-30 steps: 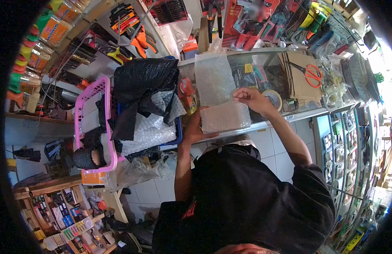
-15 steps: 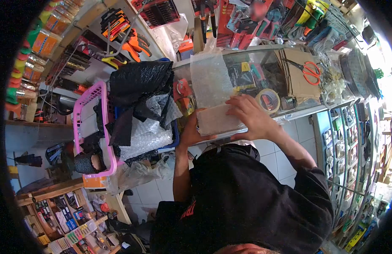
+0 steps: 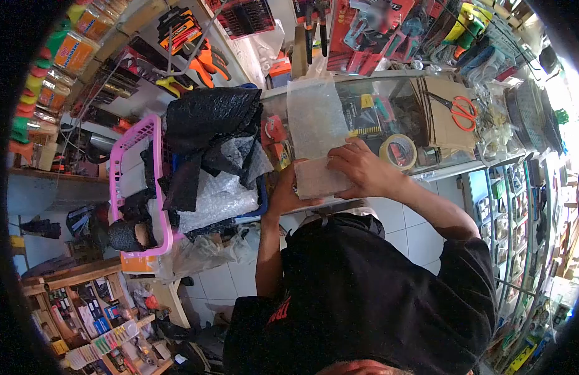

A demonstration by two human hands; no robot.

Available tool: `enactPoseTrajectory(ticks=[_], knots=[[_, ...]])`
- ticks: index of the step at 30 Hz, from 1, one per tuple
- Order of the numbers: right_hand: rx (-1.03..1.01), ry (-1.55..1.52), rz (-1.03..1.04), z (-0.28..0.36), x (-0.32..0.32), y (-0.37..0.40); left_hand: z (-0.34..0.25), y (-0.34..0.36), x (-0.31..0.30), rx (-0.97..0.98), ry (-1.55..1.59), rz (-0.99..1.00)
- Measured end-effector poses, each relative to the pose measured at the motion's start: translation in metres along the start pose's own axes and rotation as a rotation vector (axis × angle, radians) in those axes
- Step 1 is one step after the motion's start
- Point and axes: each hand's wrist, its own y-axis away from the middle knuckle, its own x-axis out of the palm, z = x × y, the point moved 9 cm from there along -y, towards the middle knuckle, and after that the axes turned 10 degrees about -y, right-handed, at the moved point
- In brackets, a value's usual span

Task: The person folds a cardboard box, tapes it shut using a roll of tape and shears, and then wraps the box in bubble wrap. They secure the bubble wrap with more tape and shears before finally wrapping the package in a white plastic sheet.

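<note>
A flat, pale brown packet (image 3: pixel 319 178) lies at the front edge of the glass counter, with a sheet of bubble wrap (image 3: pixel 314 115) stretching away behind it. My left hand (image 3: pixel 285 192) grips the packet's left end, thumb along its near edge. From the right, my right hand (image 3: pixel 363 170) holds the other end, its fingers over the top and its thumb at the near edge. Just right of that hand lies a roll of tape (image 3: pixel 397 152). Whatever is inside the packet is hidden.
Left of the packet are a pink basket (image 3: pixel 157 187), black plastic (image 3: pixel 208 115) and crumpled bubble wrap (image 3: pixel 217 201). Red-handled scissors (image 3: pixel 462 114) rest on cardboard (image 3: pixel 440 134) at the right. Tools hang behind the counter.
My right hand has slid left along the packet and its fingers have drawn in closer. Less of the packet's right end shows. The whole view has shifted slightly.
</note>
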Motion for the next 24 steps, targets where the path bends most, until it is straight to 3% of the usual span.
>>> enactPoseTrajectory(ticks=[6, 8, 10, 12, 16, 20, 24], knots=[[0.136, -0.117, 0.087, -0.024, 0.000, -0.010, 0.006, -0.001, 0.003, -0.112, 0.248, 0.005], [0.189, -0.151, 0.132, -0.034, -0.001, -0.018, -0.004, -0.001, -0.006, 0.038, 0.304, -0.141], [0.223, -0.193, 0.170, -0.046, -0.004, -0.026, 0.005, -0.001, -0.010, 0.036, 0.383, -0.223], [0.286, -0.277, 0.216, -0.062, -0.002, -0.033, 0.027, -0.002, -0.010, -0.126, 0.485, -0.237], [0.446, -0.408, 0.311, -0.097, 0.006, -0.040, 0.036, -0.010, -0.012, -0.200, 0.262, -0.290], [0.520, -0.602, 0.349, -0.136, 0.026, -0.042, 0.095, -0.018, 0.012, -0.160, -0.254, -0.299], [0.591, -0.743, 0.377, -0.159, 0.042, -0.040, 0.117, -0.019, 0.015, -0.233, -0.310, -0.291]])
